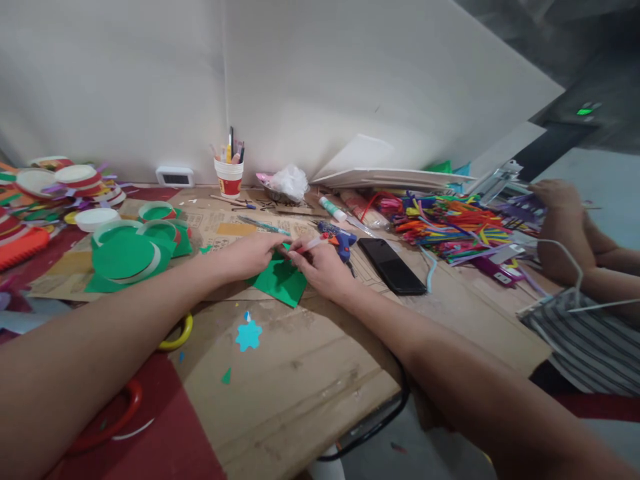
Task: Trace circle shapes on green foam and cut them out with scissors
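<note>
My left hand (254, 255) rests at the upper left edge of a sheet of green paper (281, 283), its fingers closed together on the paper. At the sheet's upper right, my right hand (324, 265) is closed around a slim, pinkish pen-like stick (311, 244), whose inner end meets my left fingertips. The fingers partly hide both the stick and the paper's top. A blue glue gun (346, 245) lies just beyond my right hand. Closer to me is a light-blue paper flower (249, 336), with a small green scrap (227, 376) below it.
Green-topped paper cups (125, 257) stand at left, near yellow (179, 337) and red scissor handles (123, 417). A black phone (393, 267) and colourful pipe cleaners (450, 223) lie at right. Pens fill a paper cup (230, 179). Another person's arms (565, 230) are at far right.
</note>
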Available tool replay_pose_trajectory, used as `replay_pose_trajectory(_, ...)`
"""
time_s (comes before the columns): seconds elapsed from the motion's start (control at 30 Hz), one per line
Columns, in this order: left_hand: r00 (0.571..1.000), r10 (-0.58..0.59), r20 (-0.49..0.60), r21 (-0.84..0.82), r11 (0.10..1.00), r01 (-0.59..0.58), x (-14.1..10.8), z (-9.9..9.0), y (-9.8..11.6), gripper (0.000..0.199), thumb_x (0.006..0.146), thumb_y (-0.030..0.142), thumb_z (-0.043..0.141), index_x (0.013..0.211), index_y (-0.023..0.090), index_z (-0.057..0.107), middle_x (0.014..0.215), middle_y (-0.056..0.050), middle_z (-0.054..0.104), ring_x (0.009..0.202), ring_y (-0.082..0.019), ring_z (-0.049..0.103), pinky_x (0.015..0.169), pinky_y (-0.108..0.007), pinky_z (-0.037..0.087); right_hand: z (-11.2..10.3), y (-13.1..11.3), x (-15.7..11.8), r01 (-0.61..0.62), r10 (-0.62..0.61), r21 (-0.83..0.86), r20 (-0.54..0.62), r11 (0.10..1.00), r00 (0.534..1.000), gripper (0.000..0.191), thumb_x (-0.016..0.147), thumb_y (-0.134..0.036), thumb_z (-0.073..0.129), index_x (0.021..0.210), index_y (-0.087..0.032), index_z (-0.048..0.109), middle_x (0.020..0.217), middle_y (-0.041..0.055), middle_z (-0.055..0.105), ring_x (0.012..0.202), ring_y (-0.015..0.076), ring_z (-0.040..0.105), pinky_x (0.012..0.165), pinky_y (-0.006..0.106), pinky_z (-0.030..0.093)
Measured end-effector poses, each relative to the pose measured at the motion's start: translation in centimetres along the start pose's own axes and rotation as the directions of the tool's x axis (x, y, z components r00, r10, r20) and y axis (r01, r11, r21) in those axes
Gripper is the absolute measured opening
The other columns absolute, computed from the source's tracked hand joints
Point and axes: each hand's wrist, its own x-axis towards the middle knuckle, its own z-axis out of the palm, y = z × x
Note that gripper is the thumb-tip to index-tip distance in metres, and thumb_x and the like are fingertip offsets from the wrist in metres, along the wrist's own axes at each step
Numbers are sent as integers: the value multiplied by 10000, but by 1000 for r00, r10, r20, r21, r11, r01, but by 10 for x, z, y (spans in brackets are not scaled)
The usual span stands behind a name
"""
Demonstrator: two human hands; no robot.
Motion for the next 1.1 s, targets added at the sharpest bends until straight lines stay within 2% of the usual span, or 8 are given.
replay_pose_trajectory(0.13, 1000, 26, -14, -11, 1000, -26, 0, 1, -2, 532, 783, 56, 406, 1249, 215, 606, 1292, -75, 638, 1169, -233, 586, 1036, -398, 422, 0, -1, 1, 4, -4, -44, 10, 999, 1000, 172, 910, -209, 507, 752, -195, 573, 798, 45, 662, 753, 174, 600, 733, 312, 445)
replay_pose_trajectory(0.33, 999, 48, -6, 6, 999, -48, 1, 2, -4, 515, 772, 52, 405, 1215, 202, 619, 1232, -81, 667, 1157, -232, 587, 1035, -401, 415, -1, -2, 0, -45, 47, -78, 24, 996, 999, 130, 912, -212, 503, 817, -198, 591, 743, 26, 650, 723, 170, 590, 714, 304, 441)
replay_pose_trajectory(0.53, 998, 55, 16, -4, 998, -55, 0, 0, -2, 471, 782, 66, 418, 1177, 196, 638, 1213, -68, 675, 1135, -225, 591, 1015, -381, 428, -2, -1, -1, -5, 5, -63, 10, 998, 1000, 141, 907, -212, 488, 799, -199, 576, 741, 33, 633, 724, 181, 582, 707, 313, 431)
replay_pose_trajectory(0.73, 991, 130, 41, -10, 991, -130, 0, -1, -3, 462, 768, 60, 453, 1143, 215, 674, 1131, -45, 713, 1077, -219, 617, 977, -372, 448, -4, -1, -2, -20, 21, -61, 13, 998, 1000, 126, 899, -206, 499, 798, -200, 575, 736, 26, 630, 718, 174, 585, 700, 305, 436)
replay_pose_trajectory(0.83, 990, 123, 72, 16, 992, -124, 0, -1, -4, 424, 774, 56, 462, 1088, 207, 705, 1139, -56, 715, 1034, -220, 638, 938, -364, 468, -4, -2, -2, -30, 31, -65, 15, 997, 999, 119, 898, -205, 508, 809, -201, 586, 739, 23, 633, 717, 167, 584, 689, 296, 436)
replay_pose_trajectory(0.97, 989, 121, 86, 32, 992, -125, 0, 0, -4, 458, 753, 19, 460, 1105, 174, 709, 1178, -92, 699, 1055, -227, 634, 963, -361, 455, -5, -3, -2, -26, 27, -55, 17, 998, 999, 131, 901, -207, 510, 805, -196, 598, 745, 23, 630, 718, 162, 577, 684, 292, 431)
replay_pose_trajectory(1.1, 992, 100, 82, 56, 993, -105, 0, 1, -3, 464, 757, 31, 465, 1113, 199, 709, 1171, -72, 702, 1059, -228, 630, 967, -370, 457, -5, -2, -3, -36, 37, -51, 25, 998, 999, 132, 903, -215, 509, 807, -200, 598, 758, 21, 635, 728, 162, 582, 687, 293, 430)
